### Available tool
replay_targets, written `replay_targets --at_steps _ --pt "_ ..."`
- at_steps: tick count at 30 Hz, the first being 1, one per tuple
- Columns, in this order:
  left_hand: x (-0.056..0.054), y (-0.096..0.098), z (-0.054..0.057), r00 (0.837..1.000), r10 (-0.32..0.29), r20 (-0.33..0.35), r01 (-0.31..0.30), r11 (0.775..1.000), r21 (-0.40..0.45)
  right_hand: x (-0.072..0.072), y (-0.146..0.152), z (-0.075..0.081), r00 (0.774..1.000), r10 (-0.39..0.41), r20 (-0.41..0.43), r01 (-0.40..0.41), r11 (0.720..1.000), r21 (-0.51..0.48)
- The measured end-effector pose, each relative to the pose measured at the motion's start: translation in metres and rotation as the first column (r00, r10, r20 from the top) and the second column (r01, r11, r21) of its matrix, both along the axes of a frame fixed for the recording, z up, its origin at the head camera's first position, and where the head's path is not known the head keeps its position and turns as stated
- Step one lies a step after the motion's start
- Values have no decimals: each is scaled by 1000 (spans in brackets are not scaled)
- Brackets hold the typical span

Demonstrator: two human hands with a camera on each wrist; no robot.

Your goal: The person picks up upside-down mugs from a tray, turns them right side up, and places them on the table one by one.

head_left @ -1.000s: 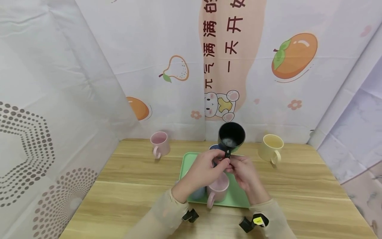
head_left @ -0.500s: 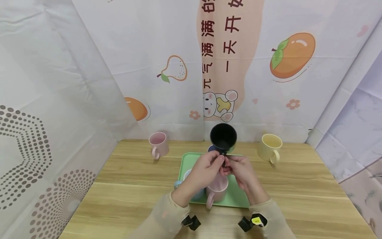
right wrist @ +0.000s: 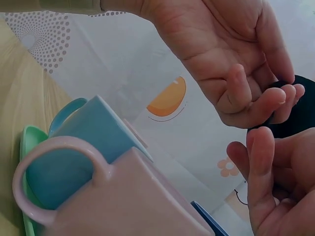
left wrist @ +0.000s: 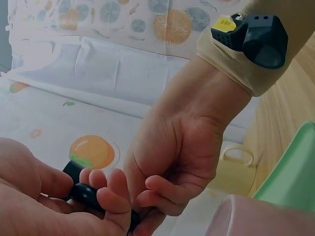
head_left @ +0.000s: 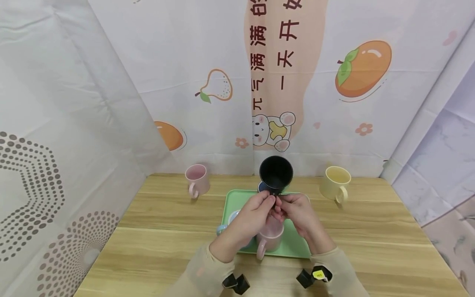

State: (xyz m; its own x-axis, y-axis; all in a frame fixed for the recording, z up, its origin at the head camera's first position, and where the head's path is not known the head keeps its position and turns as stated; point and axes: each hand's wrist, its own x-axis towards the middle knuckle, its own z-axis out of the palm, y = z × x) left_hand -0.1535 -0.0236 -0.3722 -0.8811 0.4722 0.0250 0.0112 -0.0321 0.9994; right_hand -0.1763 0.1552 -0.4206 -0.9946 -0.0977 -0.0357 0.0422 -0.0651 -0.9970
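left hand [head_left: 256, 210]: pinches black mug [head_left: 276, 175] handle
right hand [head_left: 297, 210]: fingers curled on same handle
mug: tilted, above green tray [head_left: 298, 243]

Wooden table [head_left: 371, 243] with a green tray [head_left: 234, 199] at its middle. On the tray: a pink mug [head_left: 269, 241], a light blue mug [head_left: 231, 222] just beside it, a dark blue mug [head_left: 262, 187] at the far edge. Off the tray: another pink mug [head_left: 196, 179] far left, a yellow mug [head_left: 335, 182] far right. Fruit-printed cloth [head_left: 208, 82] behind.
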Motion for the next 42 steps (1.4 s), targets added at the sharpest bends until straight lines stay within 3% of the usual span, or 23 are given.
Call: replay_targets --at_steps 7,18,28,36,42 --pt "1 0 -2 996 87 12 -87 995 52 -1 1 -1 999 47 0 -47 998 30" --pt "0 -4 -6 984 172 -53 -167 982 88 0 6 5 991 132 -31 -126 980 154" --pt "-10 -17 -7 960 246 -131 -241 969 56 -4 25 8 988 104 -113 -63 944 324" --pt "-26 -38 -7 943 320 -93 -309 944 114 -8 45 10 968 59 -244 63 884 463" --pt "-40 -64 -17 924 372 -87 -363 926 104 -12 49 5 959 87 -271 95 799 594"
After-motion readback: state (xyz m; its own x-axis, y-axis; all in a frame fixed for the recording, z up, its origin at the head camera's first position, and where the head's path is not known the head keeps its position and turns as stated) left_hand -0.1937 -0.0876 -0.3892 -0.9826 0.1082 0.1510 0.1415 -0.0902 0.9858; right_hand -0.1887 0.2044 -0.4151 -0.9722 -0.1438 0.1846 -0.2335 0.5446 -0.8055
